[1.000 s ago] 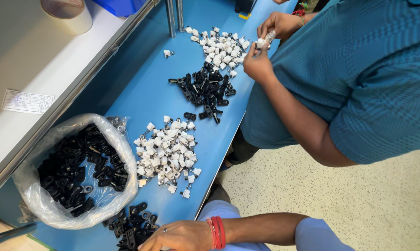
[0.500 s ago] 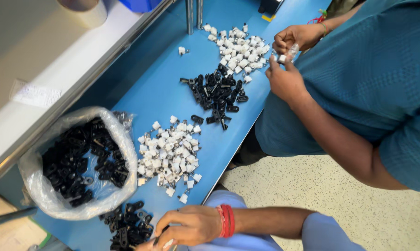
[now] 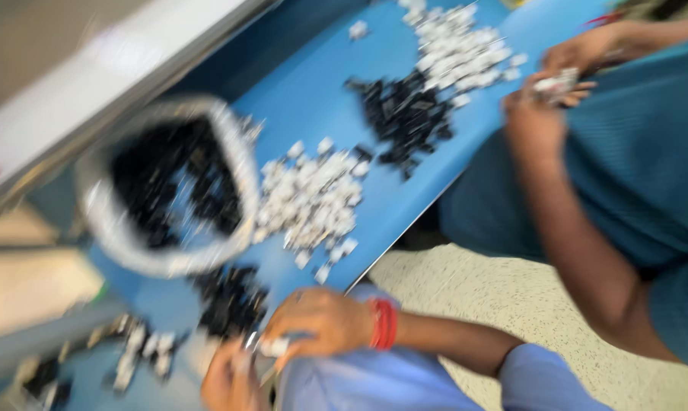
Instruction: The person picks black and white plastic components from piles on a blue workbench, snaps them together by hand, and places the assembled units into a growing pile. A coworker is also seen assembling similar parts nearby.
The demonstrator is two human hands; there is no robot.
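Pale, blurred small part (image 3: 274, 346) sits pinched between the right hand (image 3: 321, 320) and left hand (image 3: 230, 377), fingers closed on it at the blue table's (image 3: 313, 99) near edge. Just beside lie black pieces (image 3: 230, 301), then white pieces (image 3: 310, 198) and a crinkly clear bag (image 3: 169, 183).

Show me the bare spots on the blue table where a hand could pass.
Bare blue table shows between the clear bag of black parts and the far black pile, and along the near edge right of the white pile. It is crowded low down, where the near black pile meets the right hand and left hand.
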